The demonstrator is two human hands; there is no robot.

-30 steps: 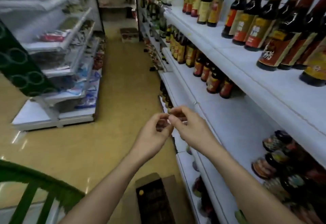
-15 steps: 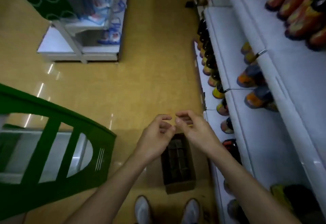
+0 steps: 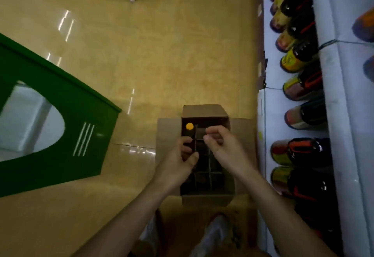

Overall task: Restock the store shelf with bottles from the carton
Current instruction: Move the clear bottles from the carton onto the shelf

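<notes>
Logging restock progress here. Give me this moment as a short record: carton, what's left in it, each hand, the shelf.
carton: on the floor, flaps open, divider grid inside
contents: one yellow cap in the far left cell; the other cells are too dark to tell
left hand: over the carton, fingers loosely curled, nothing visibly held
right hand: over the carton, fingers loosely curled, nothing visibly held
shelf: to the right of the carton, bottles in a row on it
</notes>
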